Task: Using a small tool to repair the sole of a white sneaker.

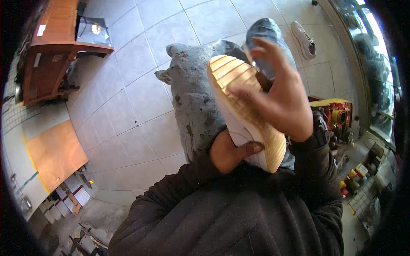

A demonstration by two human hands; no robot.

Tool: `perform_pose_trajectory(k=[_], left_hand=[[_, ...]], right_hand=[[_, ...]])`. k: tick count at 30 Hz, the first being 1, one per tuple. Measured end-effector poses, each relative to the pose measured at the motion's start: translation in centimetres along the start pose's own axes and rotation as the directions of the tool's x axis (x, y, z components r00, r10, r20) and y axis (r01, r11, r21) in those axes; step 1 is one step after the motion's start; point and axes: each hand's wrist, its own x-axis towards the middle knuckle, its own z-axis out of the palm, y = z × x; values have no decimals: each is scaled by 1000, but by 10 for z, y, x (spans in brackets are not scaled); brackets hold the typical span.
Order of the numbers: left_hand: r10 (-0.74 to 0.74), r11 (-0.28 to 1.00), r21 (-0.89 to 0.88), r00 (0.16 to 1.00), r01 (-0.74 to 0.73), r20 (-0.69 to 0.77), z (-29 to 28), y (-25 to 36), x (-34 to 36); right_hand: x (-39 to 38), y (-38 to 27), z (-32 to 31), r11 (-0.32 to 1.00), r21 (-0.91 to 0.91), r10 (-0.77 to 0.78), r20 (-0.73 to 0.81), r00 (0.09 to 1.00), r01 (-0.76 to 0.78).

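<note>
Grey floor tiles (pixel 132 94) lie below the lap (pixel 192 106), where the left hand (pixel 228 153) grips a white sneaker (pixel 253 128), sole-up. Whether the blurred right hand (pixel 282 98) holds anything is unclear. Work seems unfinished; another sneaker (pixel 304 40) lies beyond, untouched.

On the shoe (pixel 258 123), the sole (pixel 230 70) looks rubbery, ridged and faintly glossy, the white side (pixel 237 130) smooth. The lap cloth (pixel 194 96) is matt, the floor tiles (pixel 128 96) smooth and shiny, the brown furniture (pixel 48 72) varnished wood.
</note>
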Motion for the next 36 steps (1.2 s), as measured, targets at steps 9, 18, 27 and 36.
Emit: perform_pose_trajectory(k=[9,18,27,36], left_hand=[[101,809,575,992,-122,69,-9,48,-55],[741,541,331,624,-774,247,11,76,-38],[759,593,206,626,-778,177,32,82,-25],[762,562,278,618,-779,195,44,83,-23]], right_hand=[[-46,-19,-41,896,323,-361,134,923,303],[-77,-2,-62,793,348,-556,75,828,501],[-125,-11,-72,792,240,-569,-44,821,561],[-131,-23,-85,843,124,-518,-83,852,524]])
